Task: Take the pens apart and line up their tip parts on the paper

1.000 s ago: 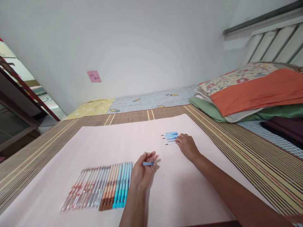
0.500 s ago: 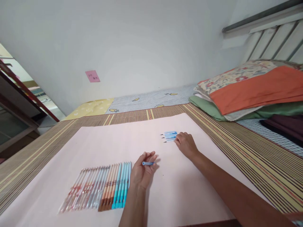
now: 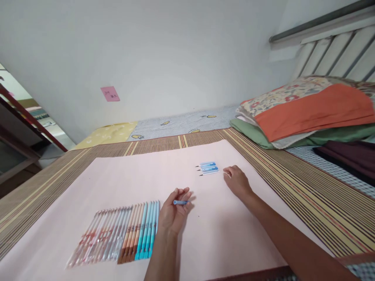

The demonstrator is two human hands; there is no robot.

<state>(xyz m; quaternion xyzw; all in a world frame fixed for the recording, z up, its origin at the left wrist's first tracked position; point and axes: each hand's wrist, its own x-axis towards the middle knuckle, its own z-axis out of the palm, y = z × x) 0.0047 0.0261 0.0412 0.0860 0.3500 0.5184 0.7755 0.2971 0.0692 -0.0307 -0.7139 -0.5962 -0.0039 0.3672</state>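
Note:
My left hand (image 3: 175, 212) rests palm up on the pale pink sheet, its fingers curled around a blue pen cap (image 3: 179, 202) whose open end faces left. To its left lies a tight row of pens: clear-wrapped ones (image 3: 99, 236), brown-and-peach ones (image 3: 133, 234) and turquoise ones (image 3: 148, 230). Farther back is a small group of slim blue-and-white pen pieces (image 3: 208, 168), with dark points to the left. My right hand (image 3: 235, 180) is just right of that group, apart from it. Its fingers are curled in and nothing shows between them.
The pale pink sheet (image 3: 129, 175) covers much of a striped mat (image 3: 281, 187). Folded bedding with an orange band (image 3: 316, 111) is piled at the right, near dark folded cloth (image 3: 348, 158). A white wall (image 3: 175, 54) with a pink note (image 3: 110, 94) stands behind.
My right hand has let go of the nearest slim pen piece and drawn away to the right. My left hand still holds the blue pen cap. The view has shifted slightly.

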